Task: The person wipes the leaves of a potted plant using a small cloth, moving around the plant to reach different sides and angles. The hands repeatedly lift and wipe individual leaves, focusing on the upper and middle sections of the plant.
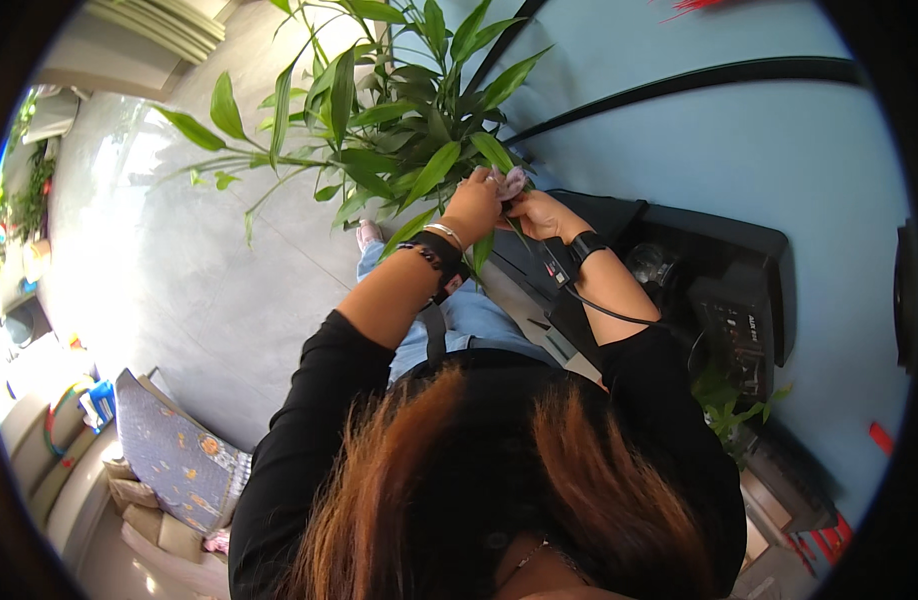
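Note:
A small bunched cloth (pixel 512 183), pale pinkish-grey, sits between the fingertips of both hands, among the leaves of a tall green potted plant (pixel 399 150). My left hand (pixel 473 207) is closed, its fingers bent against the cloth's left side. From the right, my right hand (pixel 542 214) reaches in with its fingers pinched together at the cloth's lower edge. A leaf hangs just below the two hands, and foliage partly hides what lies under the fingers. The plant's pot is not visible.
Along the blue wall (pixel 749 150) on the right stands black equipment (pixel 719 240). A black cable (pixel 614 312) runs beside my right forearm. Grey tiled floor (pixel 279 230) spreads to the left. A patterned grey cushion or mat (pixel 174 450) lies at lower left.

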`<move>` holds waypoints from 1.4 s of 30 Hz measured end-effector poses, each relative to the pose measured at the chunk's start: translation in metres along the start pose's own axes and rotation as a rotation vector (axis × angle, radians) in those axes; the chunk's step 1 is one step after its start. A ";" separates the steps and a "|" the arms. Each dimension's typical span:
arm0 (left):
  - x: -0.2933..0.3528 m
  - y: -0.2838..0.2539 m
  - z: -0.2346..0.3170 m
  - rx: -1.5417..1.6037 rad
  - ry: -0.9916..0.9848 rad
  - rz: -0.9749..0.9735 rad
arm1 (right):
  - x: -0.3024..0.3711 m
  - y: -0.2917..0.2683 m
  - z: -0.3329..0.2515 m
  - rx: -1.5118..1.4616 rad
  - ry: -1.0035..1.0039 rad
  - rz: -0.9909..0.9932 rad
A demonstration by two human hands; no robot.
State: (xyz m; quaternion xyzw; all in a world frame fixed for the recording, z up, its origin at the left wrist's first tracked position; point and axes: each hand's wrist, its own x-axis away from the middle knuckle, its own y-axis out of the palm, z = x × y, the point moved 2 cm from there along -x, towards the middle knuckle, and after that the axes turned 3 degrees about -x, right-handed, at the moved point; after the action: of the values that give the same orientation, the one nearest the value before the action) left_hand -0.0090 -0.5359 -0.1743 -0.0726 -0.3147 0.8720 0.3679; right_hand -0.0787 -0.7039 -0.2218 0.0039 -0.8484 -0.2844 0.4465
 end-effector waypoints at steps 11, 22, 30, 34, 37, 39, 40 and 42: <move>0.079 0.012 0.074 0.320 0.125 -0.097 | 0.013 0.004 -0.051 0.034 0.254 -0.112; 0.071 -0.069 0.032 0.937 -0.281 0.325 | 0.015 0.028 0.004 -0.029 0.390 0.021; 0.097 0.011 0.037 -0.464 0.123 0.286 | 0.008 0.056 -0.006 -0.287 0.279 -0.183; 0.131 0.028 0.057 -0.156 0.304 0.081 | 0.006 0.055 -0.029 -0.015 0.270 -0.007; 0.154 0.017 0.048 0.065 0.144 0.031 | 0.012 0.058 -0.046 -0.181 0.172 -0.015; 0.169 0.010 0.026 0.123 -0.049 -0.064 | 0.016 0.049 -0.051 -0.241 0.065 -0.046; 0.178 0.004 0.015 0.114 -0.049 -0.015 | 0.016 0.044 -0.052 -0.306 -0.010 -0.205; 0.193 -0.001 -0.009 0.101 -0.124 -0.008 | 0.004 0.022 -0.033 -0.466 -0.078 -0.074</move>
State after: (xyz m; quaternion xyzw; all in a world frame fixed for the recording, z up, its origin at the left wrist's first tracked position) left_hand -0.1438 -0.3983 -0.1602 0.0015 -0.2930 0.8881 0.3542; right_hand -0.0508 -0.7019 -0.1935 -0.0793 -0.7757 -0.4886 0.3914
